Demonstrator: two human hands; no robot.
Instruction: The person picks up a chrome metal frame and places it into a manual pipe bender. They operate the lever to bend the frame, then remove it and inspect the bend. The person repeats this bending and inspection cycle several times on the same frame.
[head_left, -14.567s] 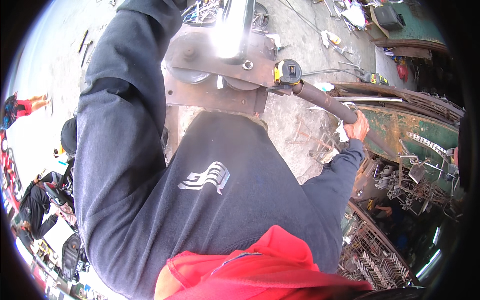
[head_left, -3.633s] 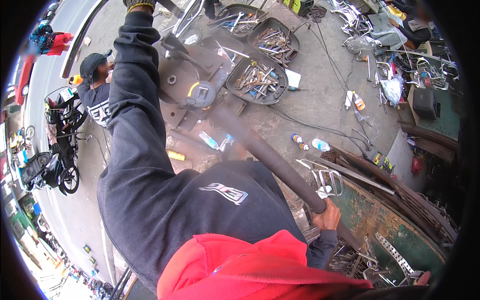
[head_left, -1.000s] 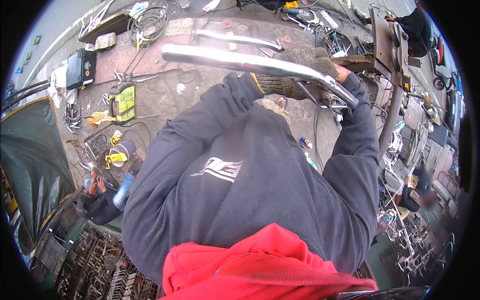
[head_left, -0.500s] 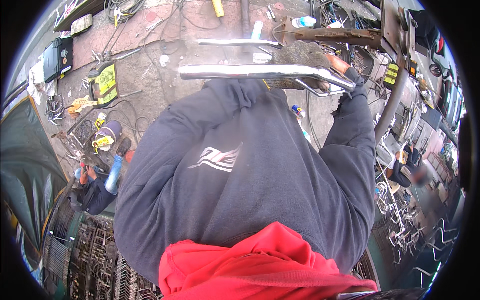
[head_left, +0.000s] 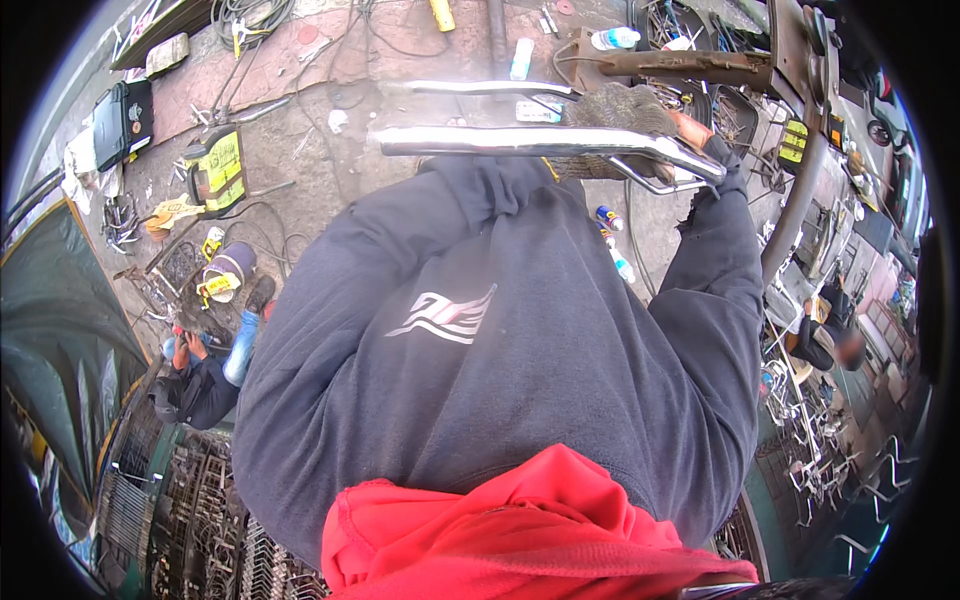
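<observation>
Head view showed the chrome tube frame (head_left: pixel 500 140) held before the dark sweatshirt (head_left: pixel 500 390), its bends seemingly done, remaining work unclear, left hand (head_left: pixel 622 110) wrapping its grip around it, right hand (head_left: pixel 692 130) too hidden to tell.

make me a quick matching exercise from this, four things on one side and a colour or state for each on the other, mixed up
1. bent tubes
2. left hand
3. tarp at far left
4. cloth at lower edge

A. red
B. gloved
C. dark green
D. shiny silver

Pairs: 1-D, 2-B, 3-C, 4-A
</observation>
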